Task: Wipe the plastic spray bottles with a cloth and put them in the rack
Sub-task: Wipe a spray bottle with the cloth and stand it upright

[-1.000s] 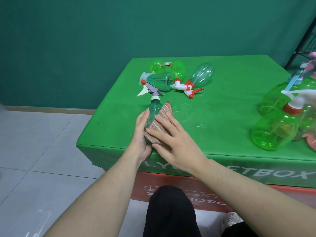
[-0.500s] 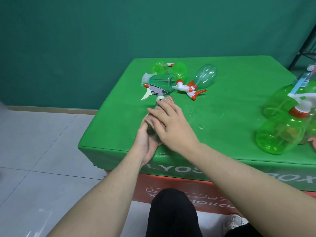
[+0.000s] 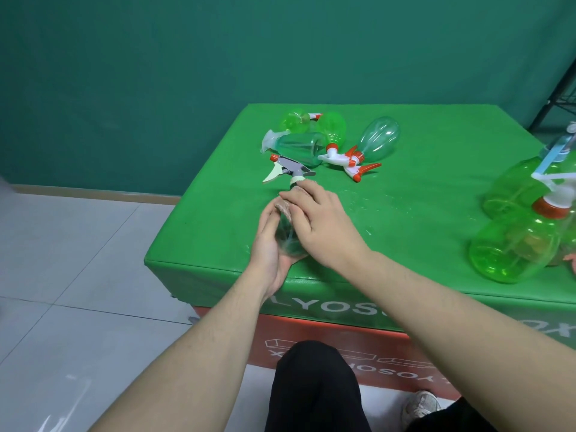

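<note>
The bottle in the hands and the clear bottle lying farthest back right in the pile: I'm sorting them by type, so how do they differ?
The held bottle is gripped by the left hand, with the right hand pressing a cloth on it; the clear pile bottle lies untouched on the table. The held bottle has a grey sprayer with a pale trigger; the pile bottle's is white with orange. Both are see-through plastic.

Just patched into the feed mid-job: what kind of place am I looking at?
Likely a staged recording or demo room, not a kitchen: a plain teal backdrop wall, a green-covered table strewn with empty spray bottles, a tiled floor and a black rack at right.
</note>
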A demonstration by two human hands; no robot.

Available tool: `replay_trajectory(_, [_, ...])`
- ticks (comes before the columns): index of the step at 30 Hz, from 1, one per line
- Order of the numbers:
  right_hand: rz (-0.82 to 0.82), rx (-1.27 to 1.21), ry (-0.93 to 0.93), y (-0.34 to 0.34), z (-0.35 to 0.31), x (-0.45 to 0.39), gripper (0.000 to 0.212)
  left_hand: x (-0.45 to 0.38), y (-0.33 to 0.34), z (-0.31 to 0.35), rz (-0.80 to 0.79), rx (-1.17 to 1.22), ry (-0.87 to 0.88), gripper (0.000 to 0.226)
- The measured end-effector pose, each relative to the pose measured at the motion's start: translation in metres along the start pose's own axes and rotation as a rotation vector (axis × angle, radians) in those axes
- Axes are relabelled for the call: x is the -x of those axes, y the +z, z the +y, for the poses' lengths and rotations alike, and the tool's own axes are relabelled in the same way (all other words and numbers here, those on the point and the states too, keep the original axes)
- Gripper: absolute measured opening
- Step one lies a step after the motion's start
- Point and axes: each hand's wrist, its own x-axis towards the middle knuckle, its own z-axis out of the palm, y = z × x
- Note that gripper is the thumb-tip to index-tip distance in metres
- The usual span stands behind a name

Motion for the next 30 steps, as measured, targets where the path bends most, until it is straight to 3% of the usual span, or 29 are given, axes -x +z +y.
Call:
replay_trajectory(5, [0.095,0.113,-0.354,-0.003,0.009,0.024,0.035,0.003,0.002,0.002,0.018,-0.005,0.006,0.030])
replay_trajectory(10, [0.041,0.125,-0.368,0.000,0.026,0.044,0.040,0.004,0.008,0.002,0.042,-0.108,0.034,0.043])
replay_trajectory(16, [0.032,0.159,-0.459,0.003,0.033,0.054,0.041,0.002,0.004,0.001,0.044,-0.049,0.042,0.055])
replay_trajectory(20, [0.052,0.065,-0.378,-0.002,0.028,0.046,0.047,0.001,0.004,0.002,-0.003,-0.045,0.009,0.058])
replay_trajectory(25, [-0.058,0.019,-0.181,-0.007,0.015,0.020,0.053,-0.005,-0.003,0.001,-0.027,-0.012,-0.026,0.049])
replay_trajectory(30, [-0.105,-0.113,0.089,-0.010,0.006,-0.013,0.052,-0.008,-0.008,-0.002,-0.012,-0.097,-0.067,0.058])
